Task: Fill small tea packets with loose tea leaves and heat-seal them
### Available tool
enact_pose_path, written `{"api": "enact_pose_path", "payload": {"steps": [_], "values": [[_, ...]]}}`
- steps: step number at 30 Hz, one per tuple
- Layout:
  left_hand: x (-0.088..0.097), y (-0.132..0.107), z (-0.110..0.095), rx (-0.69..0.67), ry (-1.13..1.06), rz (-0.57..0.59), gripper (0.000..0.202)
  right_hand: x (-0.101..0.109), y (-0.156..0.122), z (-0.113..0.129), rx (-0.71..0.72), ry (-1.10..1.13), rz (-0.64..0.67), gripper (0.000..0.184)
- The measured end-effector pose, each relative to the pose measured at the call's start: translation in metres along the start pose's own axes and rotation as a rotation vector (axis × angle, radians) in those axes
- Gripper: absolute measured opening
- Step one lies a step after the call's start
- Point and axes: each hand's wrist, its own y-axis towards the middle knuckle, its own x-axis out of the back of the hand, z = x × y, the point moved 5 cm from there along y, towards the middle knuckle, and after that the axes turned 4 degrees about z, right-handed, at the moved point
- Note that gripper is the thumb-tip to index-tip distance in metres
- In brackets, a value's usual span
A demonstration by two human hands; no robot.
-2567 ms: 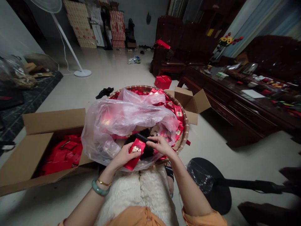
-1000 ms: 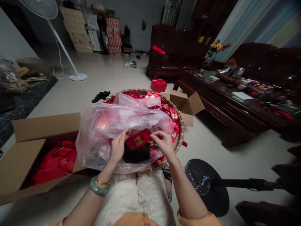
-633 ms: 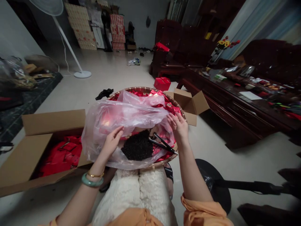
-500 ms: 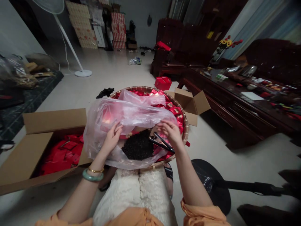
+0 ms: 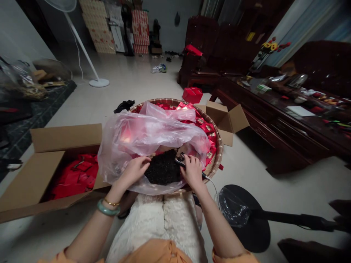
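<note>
A pile of dark, dry tea leaves (image 5: pixel 164 167) lies on a pinkish clear plastic bag (image 5: pixel 156 129) spread over a round woven basket (image 5: pixel 219 146). My left hand (image 5: pixel 135 170) is at the left edge of the pile, thumb and fingers apart, holding nothing. On the pile's right side, my right hand (image 5: pixel 193 171) is closed over a black corded flat iron (image 5: pixel 179 160). Its arm tips show left of my fingers, and my hand hides most of the rest. Small red packets (image 5: pixel 207 128) fill the basket's far and right sides.
An open carton (image 5: pixel 46 175) of red packets stands at left. Another open carton (image 5: pixel 226 120) and a red box (image 5: pixel 192 95) are behind the basket. A black round base with a pole (image 5: pixel 255 233) lies right. A dark wooden table (image 5: pixel 263 124) stands beyond it.
My right hand has come down and closed over the flat iron, which lay spread beside the pile. My left hand has moved right and lower, to the pile's edge.
</note>
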Motion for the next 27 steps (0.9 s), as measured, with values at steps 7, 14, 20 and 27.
{"api": "enact_pose_path", "payload": {"steps": [7, 14, 20, 27], "values": [[-0.052, 0.0, -0.008, 0.168, 0.172, 0.262, 0.086, -0.009, -0.002, -0.028, -0.072, -0.001, 0.214, 0.054], [-0.06, 0.009, -0.027, 0.028, 0.124, 0.303, 0.081, 0.002, 0.004, -0.053, -0.113, 0.193, 0.126, 0.054], [-0.062, 0.063, -0.06, -0.198, 0.33, 0.298, 0.044, -0.001, 0.003, -0.057, -0.153, 0.237, 0.17, 0.05], [-0.101, 0.096, -0.086, -0.297, 0.318, 0.349, 0.042, -0.002, 0.001, -0.06, -0.151, 0.265, 0.129, 0.055]]}}
